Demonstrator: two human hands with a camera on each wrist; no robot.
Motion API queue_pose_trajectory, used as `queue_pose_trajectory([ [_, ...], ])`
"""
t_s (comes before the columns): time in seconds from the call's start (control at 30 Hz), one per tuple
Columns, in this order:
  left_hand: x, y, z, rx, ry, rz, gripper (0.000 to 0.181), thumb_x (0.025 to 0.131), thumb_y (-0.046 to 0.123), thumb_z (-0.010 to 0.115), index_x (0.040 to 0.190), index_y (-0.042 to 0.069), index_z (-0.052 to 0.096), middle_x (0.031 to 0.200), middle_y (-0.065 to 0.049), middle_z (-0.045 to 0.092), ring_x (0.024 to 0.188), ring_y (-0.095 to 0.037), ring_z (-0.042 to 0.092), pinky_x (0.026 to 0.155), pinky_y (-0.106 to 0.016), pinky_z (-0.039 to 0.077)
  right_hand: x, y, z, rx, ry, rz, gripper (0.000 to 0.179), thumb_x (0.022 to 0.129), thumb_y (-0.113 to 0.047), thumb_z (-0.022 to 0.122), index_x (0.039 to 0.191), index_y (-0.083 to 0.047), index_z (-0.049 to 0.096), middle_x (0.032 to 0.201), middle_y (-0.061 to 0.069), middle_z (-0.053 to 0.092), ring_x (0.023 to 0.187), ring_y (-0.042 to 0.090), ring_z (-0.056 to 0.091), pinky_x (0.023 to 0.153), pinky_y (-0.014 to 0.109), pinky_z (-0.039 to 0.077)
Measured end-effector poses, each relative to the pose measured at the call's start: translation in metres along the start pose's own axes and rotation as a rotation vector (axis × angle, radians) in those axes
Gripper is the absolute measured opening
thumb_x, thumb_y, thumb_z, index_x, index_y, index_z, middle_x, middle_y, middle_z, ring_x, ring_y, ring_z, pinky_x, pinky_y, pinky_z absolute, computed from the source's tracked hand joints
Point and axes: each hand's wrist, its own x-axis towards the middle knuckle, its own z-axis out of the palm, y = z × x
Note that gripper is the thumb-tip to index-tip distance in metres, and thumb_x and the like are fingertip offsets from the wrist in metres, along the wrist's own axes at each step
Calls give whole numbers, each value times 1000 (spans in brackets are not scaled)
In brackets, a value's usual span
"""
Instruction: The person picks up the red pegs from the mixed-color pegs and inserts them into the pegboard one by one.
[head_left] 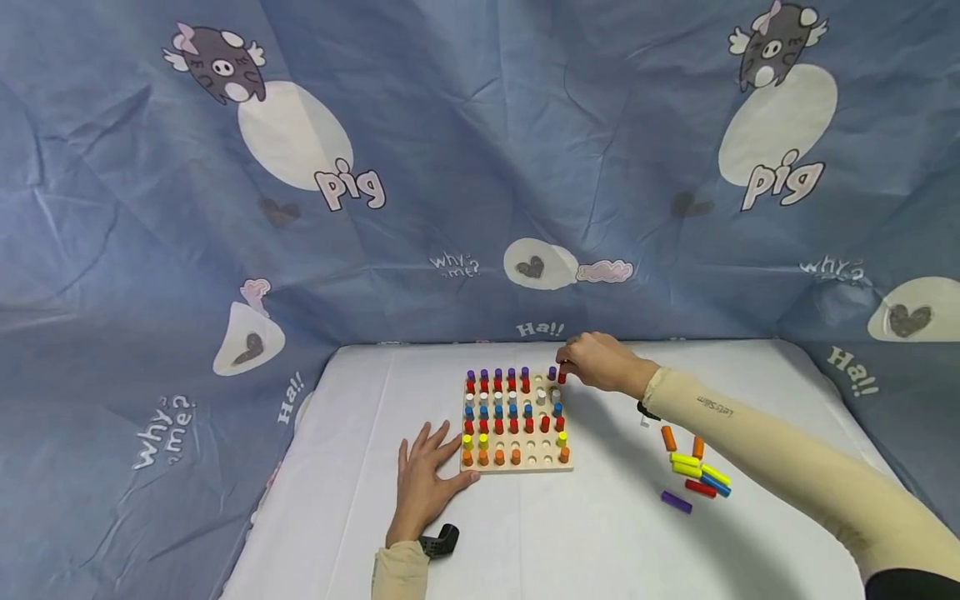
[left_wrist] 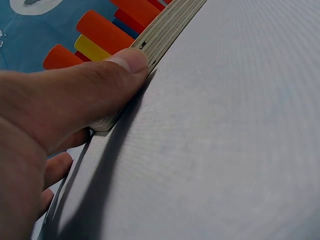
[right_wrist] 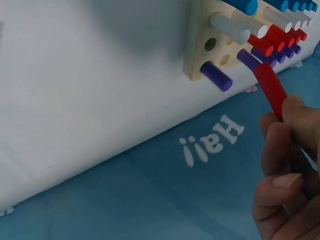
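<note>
Between the thumb and fingers of my right hand [head_left: 600, 362] is a red peg [right_wrist: 270, 89], tilted above the back right corner of a wooden pegboard [head_left: 517, 469]. Beside it, in the right wrist view, a purple peg [right_wrist: 216, 76] stands in the corner hole, with an open hole next to it. Rows of purple, red, white, blue, yellow and orange pegs fill much of the board. My left hand [head_left: 427, 479] rests at the front left corner, fingers spread; its thumb [left_wrist: 132, 60] presses the front edge near the orange pegs [left_wrist: 112, 30].
Loose pegs lie on the white tabletop right of the board: orange [head_left: 668, 438], yellow [head_left: 686, 469], blue [head_left: 716, 485], red [head_left: 701, 489] and purple [head_left: 677, 502]. My right sleeve [head_left: 765, 450] crosses above that side. Blue printed cloth [head_left: 420, 300] hangs behind the table.
</note>
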Motion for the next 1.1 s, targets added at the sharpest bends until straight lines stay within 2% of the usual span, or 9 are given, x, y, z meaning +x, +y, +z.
queue_pose_trajectory([
  [0.13,0,0,0,9,2,2,73,68,57,83,127,18,69,148,-8,52,145,-38,32,117,-67,7,9,-5,5,-15,-3,2,8,90,-9,71,96,-12,76,88,-1,74,75,14,70,64,34,60],
  [0.33,0,0,-2,6,4,4,73,68,56,84,127,18,68,148,-8,51,145,-37,32,118,-66,7,16,-7,14,-25,-12,3,6,90,-10,72,94,-14,75,87,-2,74,73,15,70,63,35,59],
  [0.63,2,-1,-1,15,5,6,73,68,57,84,127,18,68,148,-8,51,145,-37,32,117,-67,8,22,-5,25,5,-21,21,4,87,-14,76,89,-17,76,84,-6,73,70,11,67,62,32,58],
  [0.87,2,0,-2,14,-9,-5,73,68,57,83,127,19,68,149,-7,51,146,-36,31,118,-66,7,24,-7,34,49,-32,16,7,84,-14,79,90,-16,77,89,-5,75,75,10,68,66,30,58],
  [1.1,0,1,-2,16,-14,-6,73,68,57,83,128,18,68,148,-8,51,145,-37,32,118,-66,7,25,-7,44,32,-24,4,7,83,-16,81,89,-17,78,87,-6,75,75,9,68,67,30,58],
])
